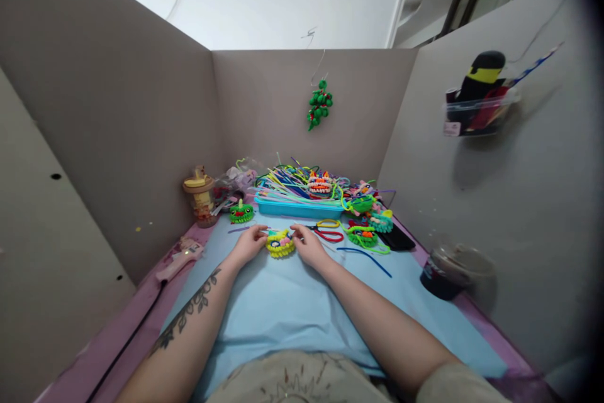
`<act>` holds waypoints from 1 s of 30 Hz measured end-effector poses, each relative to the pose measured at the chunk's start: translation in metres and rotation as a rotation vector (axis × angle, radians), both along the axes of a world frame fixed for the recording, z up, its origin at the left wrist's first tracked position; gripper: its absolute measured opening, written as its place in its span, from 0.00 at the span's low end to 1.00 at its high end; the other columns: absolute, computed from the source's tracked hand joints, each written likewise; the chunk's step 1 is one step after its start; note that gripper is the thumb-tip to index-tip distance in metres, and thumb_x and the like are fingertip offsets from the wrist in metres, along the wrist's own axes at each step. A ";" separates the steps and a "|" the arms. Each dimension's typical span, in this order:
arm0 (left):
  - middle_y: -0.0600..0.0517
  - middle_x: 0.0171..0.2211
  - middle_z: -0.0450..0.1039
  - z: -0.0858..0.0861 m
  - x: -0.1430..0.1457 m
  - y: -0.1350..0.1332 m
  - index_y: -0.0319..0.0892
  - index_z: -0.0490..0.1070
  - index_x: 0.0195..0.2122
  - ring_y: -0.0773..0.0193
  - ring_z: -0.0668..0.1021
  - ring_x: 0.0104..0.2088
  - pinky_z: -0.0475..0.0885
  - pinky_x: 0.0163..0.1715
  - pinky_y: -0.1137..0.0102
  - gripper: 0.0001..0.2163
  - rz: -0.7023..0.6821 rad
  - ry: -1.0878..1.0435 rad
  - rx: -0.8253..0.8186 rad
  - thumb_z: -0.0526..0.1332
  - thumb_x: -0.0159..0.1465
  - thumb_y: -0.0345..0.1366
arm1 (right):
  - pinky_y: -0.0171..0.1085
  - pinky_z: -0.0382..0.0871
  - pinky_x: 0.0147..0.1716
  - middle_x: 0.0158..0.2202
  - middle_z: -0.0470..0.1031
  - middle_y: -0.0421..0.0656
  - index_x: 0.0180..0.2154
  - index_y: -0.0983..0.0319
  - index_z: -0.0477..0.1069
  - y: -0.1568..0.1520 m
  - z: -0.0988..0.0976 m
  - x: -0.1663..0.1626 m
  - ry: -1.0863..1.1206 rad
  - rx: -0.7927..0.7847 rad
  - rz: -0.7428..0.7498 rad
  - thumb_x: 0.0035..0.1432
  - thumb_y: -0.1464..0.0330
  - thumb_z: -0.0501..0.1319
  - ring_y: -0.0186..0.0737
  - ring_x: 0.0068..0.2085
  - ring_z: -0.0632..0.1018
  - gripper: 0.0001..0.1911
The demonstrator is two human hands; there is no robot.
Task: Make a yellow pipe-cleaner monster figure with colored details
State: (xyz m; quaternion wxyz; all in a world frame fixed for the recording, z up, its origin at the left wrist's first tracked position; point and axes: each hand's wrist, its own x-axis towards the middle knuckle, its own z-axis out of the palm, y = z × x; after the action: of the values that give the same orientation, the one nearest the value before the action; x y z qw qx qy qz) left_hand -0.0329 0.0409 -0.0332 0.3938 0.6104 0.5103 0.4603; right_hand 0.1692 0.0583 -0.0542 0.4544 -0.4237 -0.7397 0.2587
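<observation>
A small yellow pipe-cleaner figure (280, 246) with blue and pink details on its face sits low over the blue cloth, between my two hands. My left hand (251, 244) pinches at its left edge, where a thin pale stem shows near the fingertips. At its right edge the fingers of my right hand (307, 244) are closed on it. The exact grip of the fingertips is too small to make out. Just beyond my right hand lie scissors (330, 234) with red and yellow handles. A blue pipe cleaner (372, 259) lies to the right.
Behind my hands stands a blue tray (299, 209) heaped with pipe cleaners. A green figure (241, 212) is left of it; more figures (362, 234) and a black phone (397, 237) lie right. A pink glue gun (182, 259), a cup (201, 197) and a dark tub (442, 274) flank the cloth.
</observation>
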 end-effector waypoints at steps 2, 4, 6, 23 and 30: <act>0.46 0.33 0.76 0.003 0.001 -0.003 0.36 0.70 0.42 0.59 0.76 0.33 0.69 0.35 0.67 0.18 -0.041 -0.020 -0.011 0.63 0.51 0.38 | 0.41 0.67 0.43 0.39 0.70 0.45 0.44 0.61 0.69 -0.003 0.004 0.000 -0.009 0.050 -0.045 0.52 0.73 0.54 0.40 0.41 0.72 0.16; 0.46 0.34 0.76 0.005 0.003 -0.004 0.36 0.71 0.39 0.59 0.76 0.34 0.68 0.35 0.68 0.17 -0.090 -0.023 -0.020 0.63 0.50 0.40 | 0.42 0.64 0.47 0.43 0.68 0.46 0.43 0.60 0.69 -0.007 0.009 -0.003 -0.015 0.083 -0.036 0.52 0.70 0.55 0.41 0.45 0.70 0.15; 0.47 0.33 0.76 0.005 0.005 -0.004 0.35 0.72 0.35 0.60 0.75 0.33 0.67 0.34 0.69 0.17 -0.134 -0.009 -0.029 0.64 0.49 0.43 | 0.42 0.62 0.50 0.44 0.67 0.46 0.43 0.60 0.69 -0.010 0.012 -0.008 -0.024 0.101 0.013 0.52 0.70 0.57 0.41 0.48 0.69 0.15; 0.50 0.23 0.74 -0.002 0.012 -0.007 0.34 0.75 0.31 0.64 0.71 0.24 0.61 0.25 0.72 0.17 -0.037 0.137 -0.072 0.63 0.49 0.45 | 0.44 0.61 0.49 0.45 0.66 0.46 0.40 0.61 0.72 -0.007 0.003 -0.024 -0.071 0.016 0.056 0.48 0.69 0.61 0.43 0.47 0.68 0.14; 0.50 0.23 0.73 -0.002 0.013 -0.008 0.33 0.75 0.32 0.65 0.71 0.23 0.61 0.24 0.72 0.16 -0.048 0.126 -0.077 0.62 0.50 0.44 | 0.45 0.61 0.49 0.44 0.65 0.46 0.41 0.60 0.72 -0.007 0.003 -0.024 -0.092 0.004 0.070 0.48 0.69 0.61 0.44 0.46 0.68 0.14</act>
State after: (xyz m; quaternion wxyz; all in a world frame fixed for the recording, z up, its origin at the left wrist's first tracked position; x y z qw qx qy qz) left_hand -0.0198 0.0326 -0.0353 0.3952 0.6344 0.5367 0.3916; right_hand 0.1450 0.0513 -0.0509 0.4112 -0.4080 -0.7748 0.2533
